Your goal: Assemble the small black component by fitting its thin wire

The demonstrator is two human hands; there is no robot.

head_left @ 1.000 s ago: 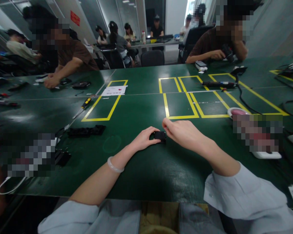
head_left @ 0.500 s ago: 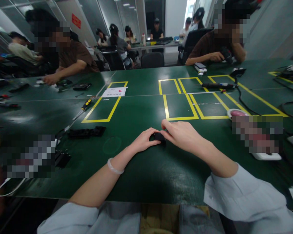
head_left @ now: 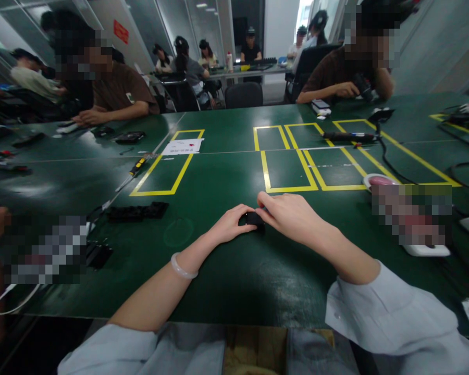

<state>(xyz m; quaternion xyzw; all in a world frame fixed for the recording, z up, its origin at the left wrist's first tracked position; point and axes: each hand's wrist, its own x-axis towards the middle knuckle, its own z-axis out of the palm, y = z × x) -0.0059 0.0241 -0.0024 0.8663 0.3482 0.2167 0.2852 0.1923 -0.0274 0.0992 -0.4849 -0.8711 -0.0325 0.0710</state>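
My left hand (head_left: 227, 225) has its thumb on the near side and its fingers on the far side of a small, matte black, blocky object (head_left: 255, 221), so I take that grip as closed on it. My right hand (head_left: 293, 214) comes in from the other side, fingers curled, thumb and forefinger meeting the object's upper right edge; whether they pinch anything there I cannot tell, since my own knuckles hide it.

The object sits between my two hands, to the right of my left palm and to the left of my right fingertips, low over the glossy dark green tabletop (head_left: 226, 284). Both hands are at it, neither clearly nearer. It looks compact, with a rounded upper outline; it is too dark and too covered for me to make out its long axis, any seams or its material.

Farther left, well apart from my hands, lies a long, flat black strip-like piece (head_left: 137, 211), roughly crosswise to me. Beyond it a yellow-and-black handled screwdriver (head_left: 138, 166) lies aslant, near a white printed paper sheet (head_left: 183, 146). Ahead of my right hand, yellow tape outlines (head_left: 291, 189) mark the tabletop.
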